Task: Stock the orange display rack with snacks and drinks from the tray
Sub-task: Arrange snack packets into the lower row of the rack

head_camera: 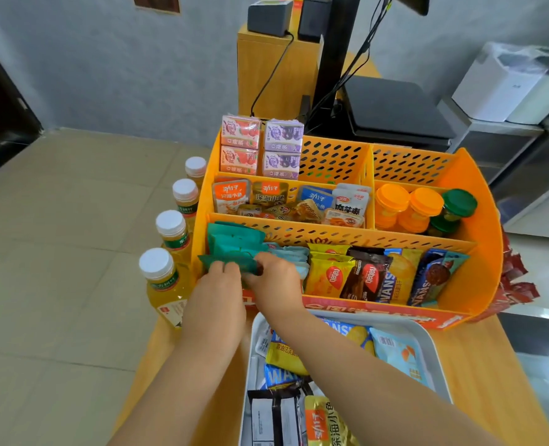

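Four yellow drink bottles (170, 233) stand on the table left of the orange rack (479, 252). In its front left compartment, the left hand (216, 284) and right hand (274, 281) curl their fingers (232, 268) onto a teal packet (231, 260). Below, the tray (427, 336) holds snacks.

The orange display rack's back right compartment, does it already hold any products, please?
No, the back right compartment of the orange display rack shows only its bare perforated wall, while the pink and purple cartons stand at the back left.
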`<state>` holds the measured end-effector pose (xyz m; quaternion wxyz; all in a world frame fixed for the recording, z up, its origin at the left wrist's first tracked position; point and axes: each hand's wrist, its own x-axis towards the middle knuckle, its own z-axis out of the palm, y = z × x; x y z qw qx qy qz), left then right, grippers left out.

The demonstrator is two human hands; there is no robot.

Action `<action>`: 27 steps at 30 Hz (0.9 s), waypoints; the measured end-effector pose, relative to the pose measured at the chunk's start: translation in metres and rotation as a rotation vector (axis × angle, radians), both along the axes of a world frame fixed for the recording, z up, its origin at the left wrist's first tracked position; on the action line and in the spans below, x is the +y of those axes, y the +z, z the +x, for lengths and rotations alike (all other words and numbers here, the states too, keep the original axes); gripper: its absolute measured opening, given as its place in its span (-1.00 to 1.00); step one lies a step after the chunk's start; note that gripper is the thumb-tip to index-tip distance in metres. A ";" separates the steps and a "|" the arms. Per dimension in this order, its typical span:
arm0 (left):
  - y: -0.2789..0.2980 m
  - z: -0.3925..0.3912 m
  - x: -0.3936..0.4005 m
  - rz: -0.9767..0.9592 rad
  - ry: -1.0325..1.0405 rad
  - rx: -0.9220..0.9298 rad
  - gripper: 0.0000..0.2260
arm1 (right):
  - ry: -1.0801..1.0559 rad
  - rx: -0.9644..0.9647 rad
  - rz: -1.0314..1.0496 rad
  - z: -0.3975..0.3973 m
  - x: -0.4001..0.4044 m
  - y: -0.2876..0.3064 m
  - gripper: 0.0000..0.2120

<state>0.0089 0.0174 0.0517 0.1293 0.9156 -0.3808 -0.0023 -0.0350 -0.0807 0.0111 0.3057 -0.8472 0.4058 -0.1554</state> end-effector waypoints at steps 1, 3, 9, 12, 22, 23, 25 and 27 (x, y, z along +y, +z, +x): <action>-0.002 0.000 0.000 0.055 -0.024 -0.017 -0.84 | 0.030 -0.002 0.011 0.002 0.000 0.001 -0.90; -0.006 0.002 0.001 0.139 -0.054 -0.042 -0.79 | 0.124 0.069 -0.003 0.003 -0.002 0.002 -0.86; -0.019 0.007 0.000 0.166 -0.142 -0.058 -0.59 | 0.048 -0.028 -0.292 -0.004 -0.021 0.016 -0.74; -0.025 0.007 0.000 0.192 -0.150 -0.066 -0.56 | 0.087 0.039 -0.409 0.004 -0.030 0.025 -0.74; -0.037 0.001 0.006 0.003 -0.083 -0.025 -0.28 | 0.194 0.249 -0.475 0.017 -0.036 0.037 -0.86; -0.039 0.001 0.006 0.014 -0.090 -0.032 -0.24 | 0.211 0.254 -0.443 0.020 -0.038 0.041 -0.87; -0.044 -0.001 0.006 0.048 -0.099 -0.053 -0.22 | 0.230 0.210 -0.379 0.024 -0.042 0.049 -0.88; -0.048 -0.004 0.006 0.080 -0.109 -0.095 -0.23 | 0.241 0.134 -0.338 0.029 -0.045 0.057 -0.86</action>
